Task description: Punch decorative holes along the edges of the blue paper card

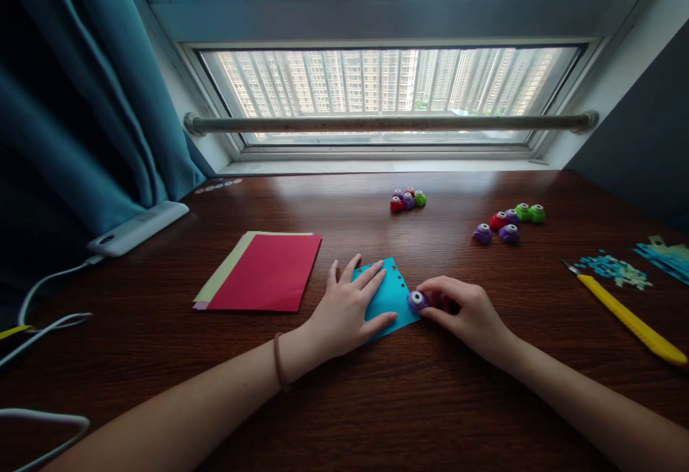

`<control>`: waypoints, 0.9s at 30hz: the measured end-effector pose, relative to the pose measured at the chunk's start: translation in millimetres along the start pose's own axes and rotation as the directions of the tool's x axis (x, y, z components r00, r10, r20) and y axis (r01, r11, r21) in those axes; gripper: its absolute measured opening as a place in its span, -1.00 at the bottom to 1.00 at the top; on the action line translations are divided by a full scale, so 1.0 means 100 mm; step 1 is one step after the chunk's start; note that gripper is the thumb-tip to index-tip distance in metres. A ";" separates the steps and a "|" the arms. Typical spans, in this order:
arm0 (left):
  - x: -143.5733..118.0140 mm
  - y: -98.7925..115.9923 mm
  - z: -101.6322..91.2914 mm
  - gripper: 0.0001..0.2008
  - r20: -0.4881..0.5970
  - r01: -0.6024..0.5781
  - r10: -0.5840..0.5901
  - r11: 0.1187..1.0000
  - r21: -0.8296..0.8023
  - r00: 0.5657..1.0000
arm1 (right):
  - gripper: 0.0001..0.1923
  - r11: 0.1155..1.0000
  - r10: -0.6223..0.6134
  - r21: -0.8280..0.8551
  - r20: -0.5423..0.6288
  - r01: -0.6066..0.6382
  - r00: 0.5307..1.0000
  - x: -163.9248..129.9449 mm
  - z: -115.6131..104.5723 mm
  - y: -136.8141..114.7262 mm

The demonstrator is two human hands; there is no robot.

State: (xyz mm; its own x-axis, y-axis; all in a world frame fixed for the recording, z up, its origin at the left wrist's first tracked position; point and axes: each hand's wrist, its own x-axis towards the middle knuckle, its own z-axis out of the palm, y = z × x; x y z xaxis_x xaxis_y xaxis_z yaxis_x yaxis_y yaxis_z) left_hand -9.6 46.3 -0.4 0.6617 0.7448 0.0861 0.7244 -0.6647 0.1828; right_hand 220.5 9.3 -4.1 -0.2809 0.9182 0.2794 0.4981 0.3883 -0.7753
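A sheet of blue paper (395,293) lies turned at an angle on the table, with small star-shaped holes along its upper and right edges. My left hand (352,307) rests flat on it, fingers spread, covering its left part. At the sheet's right edge, my right hand (466,307) pinches a small purple craft punch (417,301) between thumb and fingers. The punch has a round white top with a dark mark. It meets the paper's edge; whether the edge is inside its slot I cannot tell.
Left lies a stack of coloured paper, red sheet (269,271) uppermost. More punches stand in a back group (408,199) and a right group (509,224). Far right are a yellow-handled pointed tool (629,318), paper bits (613,269) and blue strips (664,260). A white device (140,228) trails a cable.
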 end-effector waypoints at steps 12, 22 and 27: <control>0.01 -0.02 -0.02 -0.35 0.040 -0.026 0.026 1.000 -0.011 0.999 | -0.76 0.997 -0.079 0.006 -0.004 0.079 0.997 -0.01 0.02 0.04; 0.02 -0.04 0.02 -0.35 0.056 0.009 -0.008 1.000 -0.015 0.998 | -0.80 0.998 -0.057 -0.011 0.004 0.057 0.998 0.00 0.02 0.00; 0.02 -0.04 0.01 -0.36 0.062 0.014 -0.013 1.000 -0.015 0.998 | -0.84 0.999 -0.043 -0.021 0.012 0.043 0.999 -0.01 0.01 -0.03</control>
State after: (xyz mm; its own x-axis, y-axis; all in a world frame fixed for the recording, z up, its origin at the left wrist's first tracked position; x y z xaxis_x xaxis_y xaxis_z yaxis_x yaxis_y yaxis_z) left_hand -10.6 50.6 -2.3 0.6630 0.7483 0.0232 0.7305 -0.6534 0.1983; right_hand 218.7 7.4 -2.5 -0.3120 0.8995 0.3058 0.5024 0.4293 -0.7505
